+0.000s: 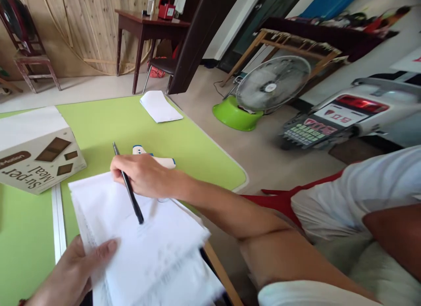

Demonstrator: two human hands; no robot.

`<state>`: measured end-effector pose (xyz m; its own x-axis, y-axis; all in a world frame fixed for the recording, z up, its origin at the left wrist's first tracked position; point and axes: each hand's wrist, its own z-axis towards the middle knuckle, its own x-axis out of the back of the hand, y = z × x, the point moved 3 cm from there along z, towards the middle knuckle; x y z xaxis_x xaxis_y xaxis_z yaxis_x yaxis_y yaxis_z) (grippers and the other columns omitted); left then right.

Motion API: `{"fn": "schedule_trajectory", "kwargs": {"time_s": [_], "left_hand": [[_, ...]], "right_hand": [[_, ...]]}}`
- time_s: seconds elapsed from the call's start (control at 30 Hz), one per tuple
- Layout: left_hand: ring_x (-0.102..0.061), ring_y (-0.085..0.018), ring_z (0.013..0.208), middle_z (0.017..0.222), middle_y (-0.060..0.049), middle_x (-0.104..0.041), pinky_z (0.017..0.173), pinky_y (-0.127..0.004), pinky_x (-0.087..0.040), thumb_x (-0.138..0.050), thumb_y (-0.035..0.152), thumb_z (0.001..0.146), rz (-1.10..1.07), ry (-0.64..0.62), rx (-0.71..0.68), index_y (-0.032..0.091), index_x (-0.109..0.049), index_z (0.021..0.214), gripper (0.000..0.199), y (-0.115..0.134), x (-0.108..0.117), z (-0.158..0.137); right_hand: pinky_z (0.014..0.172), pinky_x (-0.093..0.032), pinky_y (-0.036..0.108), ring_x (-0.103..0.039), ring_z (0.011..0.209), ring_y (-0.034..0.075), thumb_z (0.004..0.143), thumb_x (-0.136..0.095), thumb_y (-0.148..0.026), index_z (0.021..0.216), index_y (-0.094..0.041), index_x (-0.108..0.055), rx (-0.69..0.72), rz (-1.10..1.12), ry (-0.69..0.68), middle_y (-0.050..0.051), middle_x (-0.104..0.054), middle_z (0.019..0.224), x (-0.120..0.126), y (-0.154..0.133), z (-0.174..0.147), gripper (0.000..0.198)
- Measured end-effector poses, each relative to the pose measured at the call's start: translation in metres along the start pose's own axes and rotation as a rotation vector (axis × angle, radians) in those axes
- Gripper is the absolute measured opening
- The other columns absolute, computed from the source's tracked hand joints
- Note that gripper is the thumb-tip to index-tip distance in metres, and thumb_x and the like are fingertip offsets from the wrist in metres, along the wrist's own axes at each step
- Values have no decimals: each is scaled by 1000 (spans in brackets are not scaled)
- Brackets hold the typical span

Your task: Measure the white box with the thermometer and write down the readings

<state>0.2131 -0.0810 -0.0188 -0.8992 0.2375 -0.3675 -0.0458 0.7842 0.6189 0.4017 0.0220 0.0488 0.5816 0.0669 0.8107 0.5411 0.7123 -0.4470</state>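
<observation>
My left hand grips a stack of white paper sheets by its left edge, thumb on top. Faint writing shows on the sheets, and their lower edge is blurred. Over the top of the stack, my right hand is closed around a black pen. The pen lies slantwise, one end pointing at the top sheet and the other up past the fingers. Just behind the right hand, a white and blue device, partly hidden by it, rests on the green table.
A printed carton stands at the table's left. Folded white paper lies near the far corner. Beyond the right edge are a fan, a green stool and a scooter. Another person in white clothing is close at the right.
</observation>
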Motion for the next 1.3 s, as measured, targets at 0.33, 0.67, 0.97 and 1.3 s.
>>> {"fn": "schedule_trajectory", "kwargs": {"time_s": [0.33, 0.67, 0.97, 1.3], "left_hand": [[-65, -25, 54, 57, -9, -62, 50, -32, -51, -49, 54, 92, 1422, 53, -228, 14, -60, 65, 49, 26, 19, -2], [-36, -39, 139, 150, -27, -35, 111, -50, -38, -62, 49, 89, 2010, 288, -1092, -3, -46, 136, 71, 32, 22, 55], [-37, -42, 137, 146, -31, -39, 110, -52, -40, -61, 42, 92, 1994, 336, -1086, -7, -48, 133, 66, 21, 15, 51], [-36, -43, 138, 145, -32, -40, 112, -54, -35, -55, 40, 93, 2010, 308, -967, -10, -43, 138, 68, 19, 7, 50]], "right_hand": [[67, -46, 28, -60, 74, 17, 92, -45, -11, 86, -19, -50, 80, -68, 99, 6, -66, 80, -79, 54, -31, 11], [69, -51, 36, -63, 78, 21, 90, -59, -22, 93, -22, -52, 145, -126, 188, 8, -70, 88, -77, 59, -33, 8], [65, -50, 30, -59, 69, 14, 98, -41, -42, 103, -21, -68, -340, 619, 354, 1, -62, 73, -57, 18, -11, 35], [54, -51, 26, -58, 56, 12, 76, -55, -19, 78, -20, -62, -480, 773, 216, -2, -63, 63, -111, 28, -7, 8]]}}
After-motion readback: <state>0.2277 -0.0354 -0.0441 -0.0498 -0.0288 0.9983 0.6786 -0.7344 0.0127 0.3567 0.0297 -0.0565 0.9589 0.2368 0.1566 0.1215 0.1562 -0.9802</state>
